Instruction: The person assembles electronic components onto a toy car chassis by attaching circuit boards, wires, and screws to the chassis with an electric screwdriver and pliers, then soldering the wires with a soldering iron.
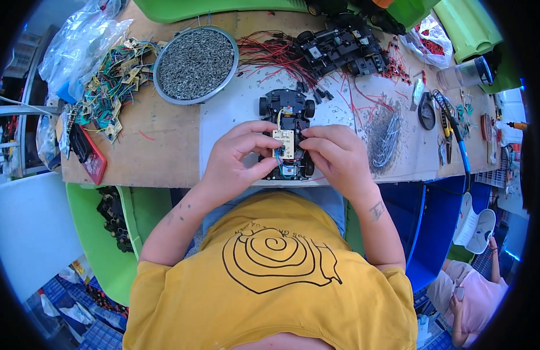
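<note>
Left fingers (264, 142) grip a circuit board (286, 140), hiding part of a toy-car chassis (283, 102), both lengthwise front to back; the right fingers' (324, 133) hold is unclear.

The table (171, 154) bears a chassis (289, 123) and a dish (189, 102), seemingly metal.

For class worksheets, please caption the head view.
Left hand holds a circuit board over a black wheeled chassis, right hand alongside.
</note>
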Tool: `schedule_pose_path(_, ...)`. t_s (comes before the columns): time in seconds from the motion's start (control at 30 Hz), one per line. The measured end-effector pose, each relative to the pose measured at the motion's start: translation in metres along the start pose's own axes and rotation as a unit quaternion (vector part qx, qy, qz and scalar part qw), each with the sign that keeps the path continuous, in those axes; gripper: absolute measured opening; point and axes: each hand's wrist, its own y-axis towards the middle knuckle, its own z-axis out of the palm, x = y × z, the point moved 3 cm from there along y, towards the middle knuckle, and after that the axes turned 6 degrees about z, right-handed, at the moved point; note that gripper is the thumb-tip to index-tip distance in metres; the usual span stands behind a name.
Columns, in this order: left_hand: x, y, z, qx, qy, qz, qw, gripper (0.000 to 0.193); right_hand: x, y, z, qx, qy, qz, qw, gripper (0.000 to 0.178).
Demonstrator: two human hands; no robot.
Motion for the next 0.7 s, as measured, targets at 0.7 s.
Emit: schedule_pose_path(0.7,-0.018,0.016,0.005,0.049,0.123,-0.014,0.991,0.025,0.0,-0.009,0.003,-0.033,0.004,0.025,0.999,0.021)
